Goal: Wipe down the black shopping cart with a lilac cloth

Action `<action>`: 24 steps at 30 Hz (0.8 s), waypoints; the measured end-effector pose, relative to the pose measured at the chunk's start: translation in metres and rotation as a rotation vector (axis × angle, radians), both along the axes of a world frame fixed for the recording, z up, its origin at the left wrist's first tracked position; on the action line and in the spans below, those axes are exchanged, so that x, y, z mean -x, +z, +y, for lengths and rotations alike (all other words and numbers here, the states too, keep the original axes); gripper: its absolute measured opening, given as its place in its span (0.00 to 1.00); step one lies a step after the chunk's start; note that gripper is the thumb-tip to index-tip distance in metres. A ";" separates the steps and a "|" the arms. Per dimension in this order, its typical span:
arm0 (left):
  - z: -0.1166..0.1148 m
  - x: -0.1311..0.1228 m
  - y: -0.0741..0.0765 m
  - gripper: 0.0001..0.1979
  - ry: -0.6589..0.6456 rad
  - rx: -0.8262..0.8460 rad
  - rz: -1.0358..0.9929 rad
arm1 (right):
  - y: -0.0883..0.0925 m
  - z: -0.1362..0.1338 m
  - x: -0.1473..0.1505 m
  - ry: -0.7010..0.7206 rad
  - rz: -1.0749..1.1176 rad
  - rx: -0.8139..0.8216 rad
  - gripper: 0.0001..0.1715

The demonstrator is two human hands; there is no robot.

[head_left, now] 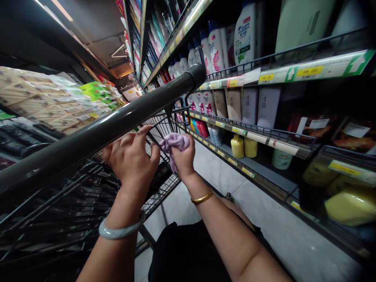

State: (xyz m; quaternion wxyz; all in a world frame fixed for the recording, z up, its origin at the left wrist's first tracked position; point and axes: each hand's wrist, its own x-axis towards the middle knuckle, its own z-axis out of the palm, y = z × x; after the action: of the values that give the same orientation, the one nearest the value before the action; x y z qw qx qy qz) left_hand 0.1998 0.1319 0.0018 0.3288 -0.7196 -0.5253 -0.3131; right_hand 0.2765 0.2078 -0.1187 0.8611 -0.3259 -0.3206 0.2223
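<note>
A bunched purple cloth [176, 141] is gripped in my right hand [185, 156], whose fingers are closed round it. The cloth is beside the wire basket of a shopping cart [164, 192]. My left hand [132, 158] is just under the cart's dark handlebar [117, 124], with its index finger at a wire of the cart. Its thumb stands apart from the index finger, and I see nothing held in it. The other left fingertips are partly hidden near the bar. A pale bangle [120, 231] circles my left wrist and a gold bracelet [202, 197] my right.
Shelves with shampoo bottles [216, 49] and price strips [308, 72] run along the right. Yellow bottles [237, 146] stand on the bottom shelf. Packaged goods [44, 100] are piled at the left. Grey tiled floor [229, 176] shows between cart and shelves.
</note>
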 end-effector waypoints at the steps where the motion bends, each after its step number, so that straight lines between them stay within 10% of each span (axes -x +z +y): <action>1: -0.001 0.000 -0.001 0.23 -0.007 -0.006 -0.013 | 0.008 -0.004 -0.007 -0.119 -0.082 -0.031 0.17; 10: -0.014 0.022 -0.006 0.23 -0.109 -0.056 -0.073 | -0.008 -0.008 -0.030 -0.379 -0.549 -0.108 0.22; 17: -0.015 0.031 -0.008 0.24 -0.126 -0.039 -0.078 | 0.042 -0.053 -0.030 -0.431 -0.474 -0.329 0.17; 24: -0.020 0.036 -0.011 0.22 -0.197 -0.085 -0.091 | 0.039 -0.034 -0.066 -0.536 -0.196 -0.257 0.16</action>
State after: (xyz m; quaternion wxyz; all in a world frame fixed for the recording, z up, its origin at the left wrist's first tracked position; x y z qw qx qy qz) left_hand 0.1643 0.1118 -0.0087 0.3024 -0.7383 -0.4525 -0.3983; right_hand 0.3421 0.1733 -0.0799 0.8881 -0.3072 -0.3304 -0.0875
